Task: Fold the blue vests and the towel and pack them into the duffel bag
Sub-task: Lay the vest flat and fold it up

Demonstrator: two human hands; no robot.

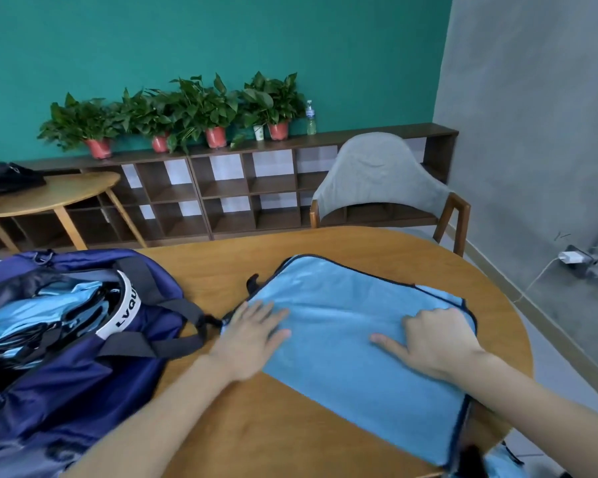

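So the light blue towel (353, 343) is lying flat on the round wooden table (290, 426), folded over into a rectangle with a dark trim round its edges; it runs from about the middle of the table out to the right edge, and its near corner hangs a bit over the near right rim. Both hands are on top of it; the left hand (252, 336) sits on the towel's left end, palm down, fingers straight and spread, just pressing flat; the right hand (435, 339) rests on the right half with the fingers curled under at the knuckles and the thumb sticking out to the left along the cloth; can't really tell if it's pinching any fabric, looks more like it's just resting there holding nothing.

The navy duffel bag (66, 374) is at the table's left edge, unzipped and gaping; shiny blue vests (38, 312) are already stuffed inside, touching the bag's lining; the black straps flop toward the towel and almost reach its left end.

Behind the table there's a grey chair (380, 177) pulled up to the far edge; a low shelf unit (221, 188) runs along the green wall with potted plants (201, 108) and a bottle (310, 118) on top.
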